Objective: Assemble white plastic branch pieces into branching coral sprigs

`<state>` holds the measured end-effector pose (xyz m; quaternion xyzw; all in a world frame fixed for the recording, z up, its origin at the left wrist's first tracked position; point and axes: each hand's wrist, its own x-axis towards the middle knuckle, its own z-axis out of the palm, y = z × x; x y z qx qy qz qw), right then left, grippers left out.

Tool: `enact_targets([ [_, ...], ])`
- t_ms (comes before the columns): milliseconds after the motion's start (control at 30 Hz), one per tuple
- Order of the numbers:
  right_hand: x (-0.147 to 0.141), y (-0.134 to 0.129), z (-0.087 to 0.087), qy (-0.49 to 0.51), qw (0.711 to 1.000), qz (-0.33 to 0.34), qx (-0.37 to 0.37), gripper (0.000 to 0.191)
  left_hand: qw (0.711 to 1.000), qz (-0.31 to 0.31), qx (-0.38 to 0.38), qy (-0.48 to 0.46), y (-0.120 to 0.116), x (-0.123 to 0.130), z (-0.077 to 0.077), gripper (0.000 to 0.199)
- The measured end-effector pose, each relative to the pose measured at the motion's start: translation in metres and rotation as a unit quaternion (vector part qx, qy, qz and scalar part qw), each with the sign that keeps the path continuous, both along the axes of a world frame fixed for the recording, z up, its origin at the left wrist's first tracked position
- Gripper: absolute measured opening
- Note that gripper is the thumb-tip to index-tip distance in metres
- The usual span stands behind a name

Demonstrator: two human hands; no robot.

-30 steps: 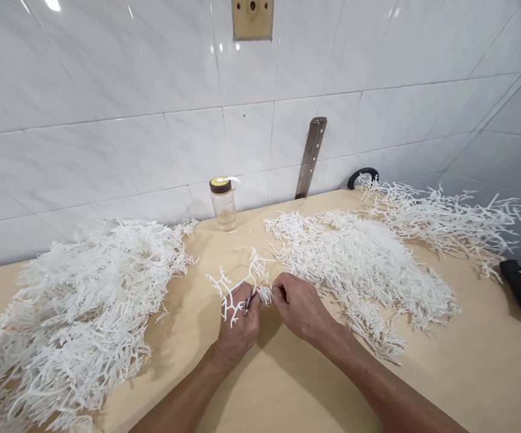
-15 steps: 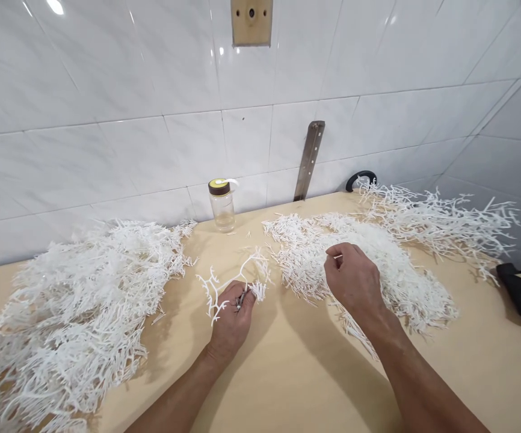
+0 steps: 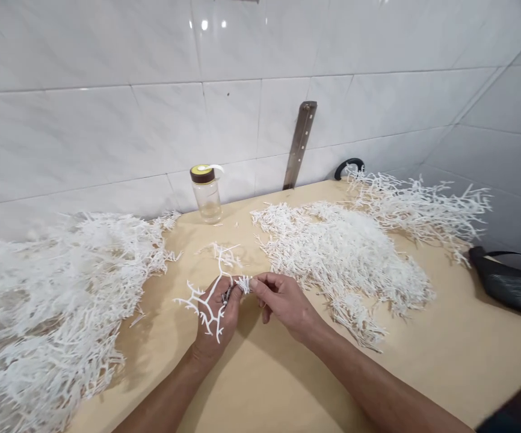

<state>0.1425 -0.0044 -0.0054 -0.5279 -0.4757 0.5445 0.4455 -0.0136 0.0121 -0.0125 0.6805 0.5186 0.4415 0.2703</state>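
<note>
My left hand (image 3: 225,322) is closed around a white branched plastic piece (image 3: 205,304), whose forked twigs spread over the back of the hand. A small tuft of short white sticks (image 3: 243,284) pokes out between thumb and forefinger, beside something small and greyish that I cannot make out. My right hand (image 3: 287,302) meets it from the right, thumb and fingers pinched at the tuft's end. Just past that hand lies a heap of short white sticks (image 3: 346,246). Left of my left hand is a large pile of white branched pieces (image 3: 75,300).
Against the tiled wall stand a clear bottle (image 3: 207,201) with a yellow and brown lid and a leaning metal strip (image 3: 300,144). More white branches (image 3: 423,204) lie at the back right, near a black curved object (image 3: 349,165). A black bag (image 3: 511,282) rests at the right edge.
My right hand has come from above the stick heap leftward to the tuft in my left hand. The branched piece has turned, and the view has tilted down and shifted right.
</note>
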Motion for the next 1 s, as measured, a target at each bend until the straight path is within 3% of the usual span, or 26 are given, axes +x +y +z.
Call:
enact_targets([
  [167, -0.0001, 0.0040, -0.0091, 0.044, 0.999, -0.024, -0.003, 0.033, 0.999, -0.044, 0.006, 0.019, 0.0020, 0.0008, 0.0013, 0.020],
  [467, 0.0011, 0.0013, -0.0027, -0.087, 0.996, -0.013, 0.032, 0.024, 0.998, -0.044, -0.019, 0.026, 0.0048, -0.0004, 0.0009, 0.019],
  [667, 0.0013, -0.0002, -0.0072, -0.165, 0.980, -0.031, 0.108, 0.020, 0.999, -0.046, -0.008, -0.004, 0.0040, -0.0009, -0.0029, 0.019],
  [867, 0.0000, -0.0033, -0.0066, -0.188, 0.974, -0.050, 0.119, 0.019, 0.999, -0.036, -0.012, -0.034, 0.0028, -0.0001, -0.0051, 0.022],
  [1000, -0.0024, -0.0035, -0.0053, -0.258, 0.950, -0.069, 0.161, 0.016, 0.999, -0.037, 0.000, -0.016, 0.0004, -0.0002, 0.0019, 0.023],
])
